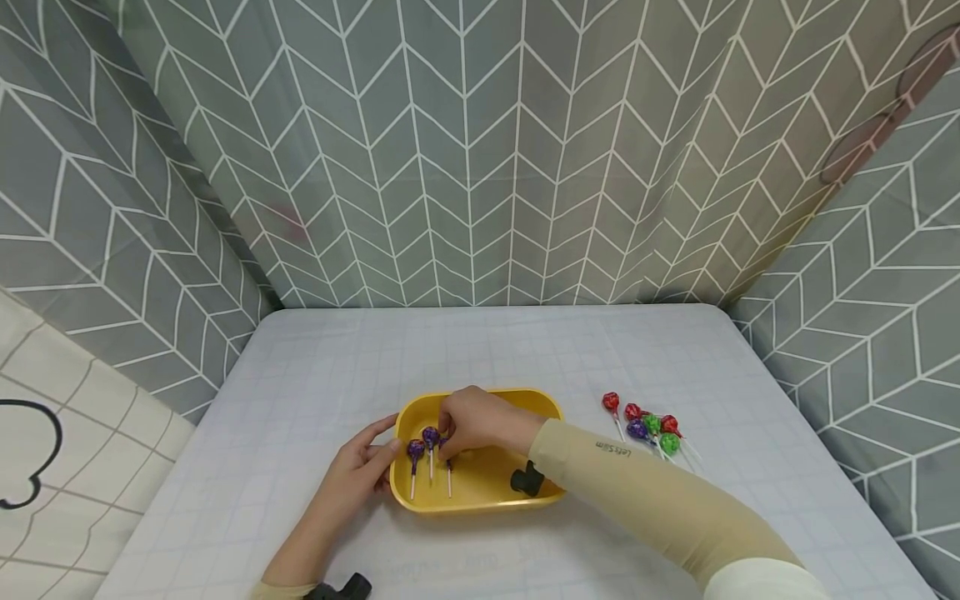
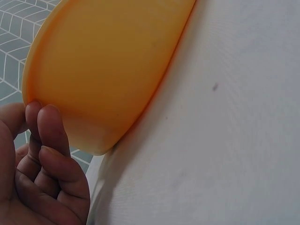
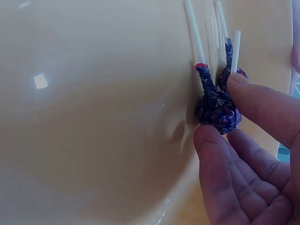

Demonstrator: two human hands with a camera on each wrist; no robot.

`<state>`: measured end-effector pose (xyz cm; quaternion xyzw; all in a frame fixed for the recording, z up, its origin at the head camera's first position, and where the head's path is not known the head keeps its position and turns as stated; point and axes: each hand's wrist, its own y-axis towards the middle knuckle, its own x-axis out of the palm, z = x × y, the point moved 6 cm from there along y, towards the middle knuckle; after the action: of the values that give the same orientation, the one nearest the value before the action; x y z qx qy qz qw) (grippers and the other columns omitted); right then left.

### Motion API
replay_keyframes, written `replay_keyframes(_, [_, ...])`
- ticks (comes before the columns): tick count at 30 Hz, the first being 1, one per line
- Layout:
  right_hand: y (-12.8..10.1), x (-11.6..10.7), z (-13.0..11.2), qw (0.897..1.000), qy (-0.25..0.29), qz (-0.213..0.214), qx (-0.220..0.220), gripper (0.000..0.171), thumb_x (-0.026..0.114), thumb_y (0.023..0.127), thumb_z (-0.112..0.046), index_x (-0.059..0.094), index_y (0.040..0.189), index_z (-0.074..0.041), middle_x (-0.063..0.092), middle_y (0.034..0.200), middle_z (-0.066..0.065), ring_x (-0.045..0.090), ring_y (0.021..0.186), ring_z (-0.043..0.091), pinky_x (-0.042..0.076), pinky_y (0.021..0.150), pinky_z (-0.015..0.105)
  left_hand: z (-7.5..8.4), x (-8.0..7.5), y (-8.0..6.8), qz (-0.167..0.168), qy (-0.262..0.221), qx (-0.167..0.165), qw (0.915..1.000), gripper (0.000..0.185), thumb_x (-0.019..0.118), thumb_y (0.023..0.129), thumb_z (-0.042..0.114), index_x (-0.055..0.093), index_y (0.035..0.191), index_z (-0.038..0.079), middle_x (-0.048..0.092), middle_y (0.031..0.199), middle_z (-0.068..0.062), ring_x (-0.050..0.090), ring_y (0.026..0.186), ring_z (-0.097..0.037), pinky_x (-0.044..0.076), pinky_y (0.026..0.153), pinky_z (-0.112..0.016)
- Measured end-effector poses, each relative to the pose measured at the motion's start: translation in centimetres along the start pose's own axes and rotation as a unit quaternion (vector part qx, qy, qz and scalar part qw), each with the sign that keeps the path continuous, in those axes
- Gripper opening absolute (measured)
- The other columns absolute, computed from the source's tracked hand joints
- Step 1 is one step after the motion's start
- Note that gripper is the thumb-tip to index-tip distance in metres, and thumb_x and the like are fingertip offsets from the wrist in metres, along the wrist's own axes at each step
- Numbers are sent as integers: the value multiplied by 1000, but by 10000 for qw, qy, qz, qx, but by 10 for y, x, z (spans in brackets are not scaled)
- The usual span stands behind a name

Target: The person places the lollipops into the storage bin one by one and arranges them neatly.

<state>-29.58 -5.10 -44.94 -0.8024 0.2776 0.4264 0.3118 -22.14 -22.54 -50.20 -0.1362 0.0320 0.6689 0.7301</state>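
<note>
Nearest, the left hand [image 1: 358, 467] is being held at the left end of the yellow tray [image 1: 498, 485], whose rim is being pinched between thumb and bent fingers; the tray is presumably being steadied so that it does not slide. Inside it, toward that same end, a purple lollipop [image 3: 218, 112] is being grasped by its wrapped head between the thumb and fingers of the right hand [image 1: 476, 419]. It is being gripped there, it seems, because the round head is offering a surer hold than the thin stick. Whether its weight is being borne by the tray floor cannot be told. Just beside it, two other purple lollipops [image 1: 416, 450] are lying with their sticks pointing to the near side, apparently being kept in a row. Beyond the sleeved right forearm [image 1: 637, 492], a loose cluster of red, green and purple lollipops [image 1: 651, 425] is being supported by the white table [image 1: 360, 358], well apart from the tray. Farthest off, the table is being backed by a patterned curtain [image 1: 465, 167].
</note>
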Motion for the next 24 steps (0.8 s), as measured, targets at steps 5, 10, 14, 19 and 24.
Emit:
replay_keyframes(5, [-1,0,1,10000,-4,2,-19,34,88,74,-37,72,95,-15,63,76,-14,58,71,3,48,67,19,1,0,-1,-27,48,73,10000,48,60,99,38,48,144,24,68,78,-12,58,60,-23,53,57,-33])
replay_keyframes(10, [-3,-2,2,10000,1,-23,41,35,88,75,-36,73,98,-15,64,76,-14,58,70,2,48,68,19,1,1,-1,-12,69,104,9999,47,60,99,38,48,143,26,68,78,-12,58,60,-23,53,56,-33])
replay_keyframes(14, [-5,-6,2,9999,25,-21,118,37,88,75,-37,73,100,-14,63,77,-13,58,71,3,48,68,20,0,0,-1,-15,54,99,9999,48,61,98,40,48,143,27,67,78,-12,58,61,-24,52,56,-32])
replay_keyframes(19, [-8,-12,2,9999,121,66,77,38,87,76,-36,73,104,-14,63,80,-12,58,73,5,48,69,20,1,0,-1,-8,52,112,9999,48,61,98,39,48,143,27,67,78,-13,57,61,-24,52,56,-32])
replay_keyframes(24, [-11,-19,3,9994,314,140,40,37,87,76,-35,73,105,-15,65,84,-12,59,77,4,49,71,21,-1,0,0,45,54,46,10000,45,60,100,35,48,143,27,67,79,-12,58,61,-25,52,56,-33])
